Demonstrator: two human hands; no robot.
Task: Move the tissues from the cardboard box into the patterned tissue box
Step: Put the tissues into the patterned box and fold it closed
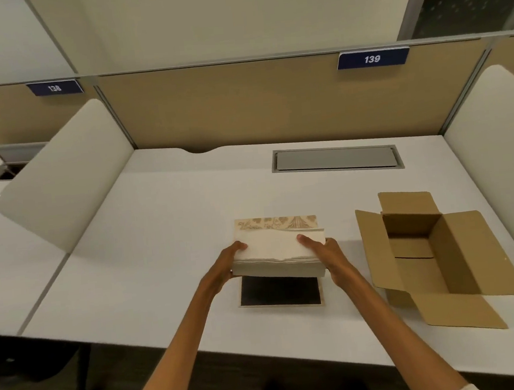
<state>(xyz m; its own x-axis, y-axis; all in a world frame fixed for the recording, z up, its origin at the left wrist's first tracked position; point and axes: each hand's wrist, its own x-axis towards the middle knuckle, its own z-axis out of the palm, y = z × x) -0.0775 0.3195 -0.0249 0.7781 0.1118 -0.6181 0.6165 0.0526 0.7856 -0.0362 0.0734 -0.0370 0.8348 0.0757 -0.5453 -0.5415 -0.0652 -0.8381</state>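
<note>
A thick white stack of tissues [277,250] is held above the desk between both hands. My left hand [224,264] grips its left end and my right hand [324,255] grips its right end. Under and behind the stack lies the patterned tissue box [275,223]; its beige floral part shows at the far side, and a dark rectangular part with a beige rim [279,292] shows at the near side. The cardboard box [425,251] stands open to the right with its flaps spread, and its inside looks empty.
The white desk [166,234] has a grey cable hatch [336,159] at the back right. Rounded white dividers stand at the left [62,180] and right [500,148]. A tan partition with a "139" sign [372,58] closes the back. The desk's front edge is near.
</note>
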